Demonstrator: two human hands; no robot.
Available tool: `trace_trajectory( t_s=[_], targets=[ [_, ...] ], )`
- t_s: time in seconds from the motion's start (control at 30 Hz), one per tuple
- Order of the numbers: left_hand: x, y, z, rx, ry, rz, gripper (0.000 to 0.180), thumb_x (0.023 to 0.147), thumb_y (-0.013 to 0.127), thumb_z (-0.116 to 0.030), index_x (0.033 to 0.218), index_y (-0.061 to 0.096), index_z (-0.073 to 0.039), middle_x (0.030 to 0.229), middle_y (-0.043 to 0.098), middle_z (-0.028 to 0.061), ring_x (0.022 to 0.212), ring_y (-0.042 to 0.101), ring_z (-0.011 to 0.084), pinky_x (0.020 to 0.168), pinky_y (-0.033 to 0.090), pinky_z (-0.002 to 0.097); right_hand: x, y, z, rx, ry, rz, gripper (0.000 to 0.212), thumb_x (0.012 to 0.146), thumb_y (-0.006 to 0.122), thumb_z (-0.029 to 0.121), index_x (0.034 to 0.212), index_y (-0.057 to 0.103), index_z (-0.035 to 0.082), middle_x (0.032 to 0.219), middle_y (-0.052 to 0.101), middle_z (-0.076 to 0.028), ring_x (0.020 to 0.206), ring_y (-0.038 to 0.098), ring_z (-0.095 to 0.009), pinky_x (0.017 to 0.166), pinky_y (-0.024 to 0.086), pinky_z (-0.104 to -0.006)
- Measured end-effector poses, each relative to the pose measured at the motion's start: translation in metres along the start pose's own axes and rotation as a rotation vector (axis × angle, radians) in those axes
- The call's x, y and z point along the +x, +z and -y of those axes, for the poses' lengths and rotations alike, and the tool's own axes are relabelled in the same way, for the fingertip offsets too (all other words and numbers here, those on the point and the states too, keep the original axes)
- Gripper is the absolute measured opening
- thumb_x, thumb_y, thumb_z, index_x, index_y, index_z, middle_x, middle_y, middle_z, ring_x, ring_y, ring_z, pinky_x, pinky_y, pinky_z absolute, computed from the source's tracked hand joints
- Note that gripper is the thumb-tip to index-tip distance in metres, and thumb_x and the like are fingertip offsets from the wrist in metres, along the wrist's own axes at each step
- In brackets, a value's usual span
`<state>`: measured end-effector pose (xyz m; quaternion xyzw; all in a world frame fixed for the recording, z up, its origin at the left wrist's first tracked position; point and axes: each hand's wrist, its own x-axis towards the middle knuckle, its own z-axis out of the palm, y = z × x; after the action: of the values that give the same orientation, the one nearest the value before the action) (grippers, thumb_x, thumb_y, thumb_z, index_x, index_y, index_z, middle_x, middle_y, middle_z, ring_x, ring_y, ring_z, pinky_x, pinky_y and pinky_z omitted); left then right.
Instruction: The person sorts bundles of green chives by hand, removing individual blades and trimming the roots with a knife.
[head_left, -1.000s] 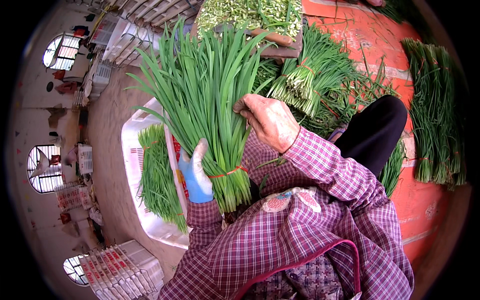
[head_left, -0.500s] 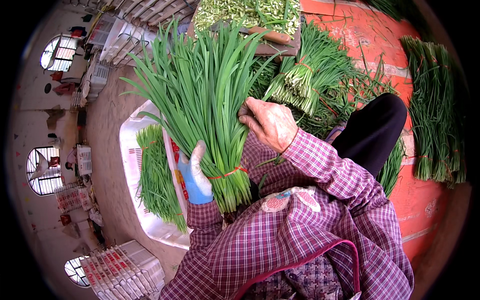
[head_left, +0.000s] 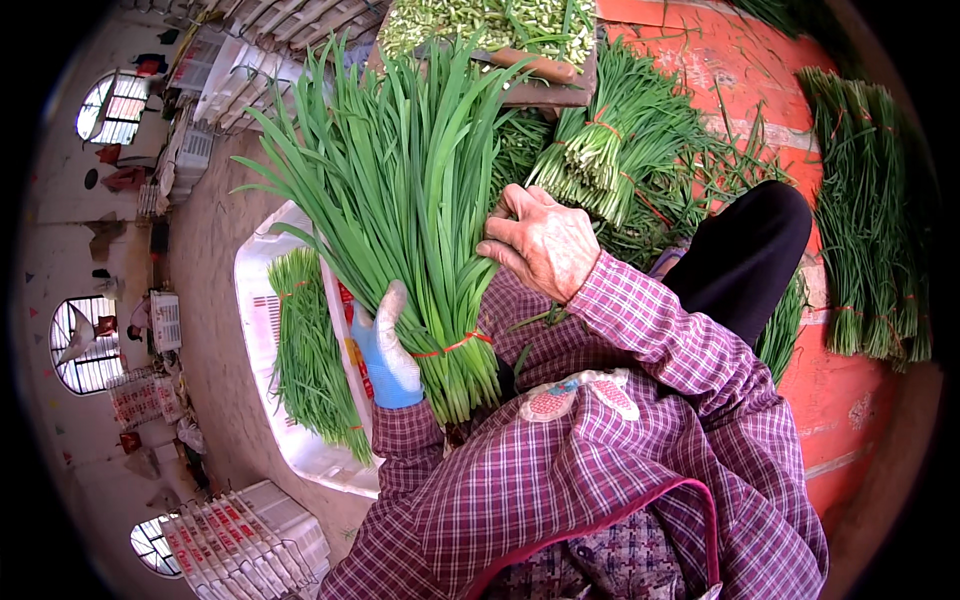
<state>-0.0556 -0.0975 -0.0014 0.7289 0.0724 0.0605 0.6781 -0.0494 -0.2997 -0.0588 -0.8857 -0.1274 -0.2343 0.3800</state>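
One white plastic crate (head_left: 318, 462), a banded bundle of greens (head_left: 315, 360) lying inside; one left hand (head_left: 387, 345), gloved blue and white, grips a large bunch of long green leaves (head_left: 400, 200) before the person's body, fingers hidden behind. One bare right hand (head_left: 548, 240), fingers curled, sits at the bunch's right edge; whether it pinches a leaf, I cannot tell. Far right, tied green bundles (head_left: 868, 230) lie on red sheeting (head_left: 840, 405).
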Motion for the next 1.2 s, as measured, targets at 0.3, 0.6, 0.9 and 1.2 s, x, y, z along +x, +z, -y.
trace_trajectory(
  t_s=[0.3, 0.6, 0.9, 1.2],
  targets=[
    [-0.001, 0.000, 0.001, -0.021, 0.015, 0.009, 0.051, 0.085, 0.066, -0.015, 0.129, 0.049, 0.004, 0.117, 0.059, 0.0099, 0.100, 0.060, 0.0188, 0.091, 0.048, 0.0310, -0.002, -0.005, 0.000, 0.236, 0.096, 0.175, 0.029, 0.081, 0.066, 0.023, 0.100, 0.052, 0.006, 0.071, 0.064, -0.014, 0.067, 0.063, -0.037, 0.060, 0.049, -0.0480],
    [0.014, -0.007, 0.007, 0.009, 0.008, 0.025, 0.048, 0.086, 0.067, -0.018, 0.125, 0.052, 0.006, 0.115, 0.060, 0.0110, 0.101, 0.060, 0.0184, 0.092, 0.047, 0.0306, 0.012, -0.028, 0.022, 0.035, 0.005, -0.022, 0.019, 0.082, 0.064, 0.018, 0.094, 0.055, 0.008, 0.079, 0.051, -0.011, 0.078, 0.059, -0.031, 0.063, 0.049, -0.0415],
    [0.014, 0.006, -0.006, 0.014, 0.058, 0.096, 0.044, 0.087, 0.064, -0.010, 0.127, 0.052, 0.004, 0.117, 0.060, 0.0096, 0.102, 0.059, 0.0171, 0.091, 0.047, 0.0306, -0.010, 0.019, 0.070, 0.315, -0.068, 0.265, 0.034, 0.083, 0.067, 0.022, 0.107, 0.053, 0.004, 0.083, 0.060, -0.010, 0.074, 0.064, -0.030, 0.058, 0.052, -0.0409],
    [0.010, 0.005, -0.014, 0.043, -0.046, 0.108, 0.047, 0.087, 0.065, -0.012, 0.129, 0.050, 0.003, 0.117, 0.060, 0.0096, 0.101, 0.060, 0.0175, 0.090, 0.049, 0.0314, -0.020, 0.037, 0.081, 0.814, -0.304, 0.298, 0.024, 0.084, 0.067, 0.017, 0.097, 0.056, 0.001, 0.084, 0.060, -0.013, 0.076, 0.064, -0.032, 0.060, 0.052, -0.0419]
  ],
)
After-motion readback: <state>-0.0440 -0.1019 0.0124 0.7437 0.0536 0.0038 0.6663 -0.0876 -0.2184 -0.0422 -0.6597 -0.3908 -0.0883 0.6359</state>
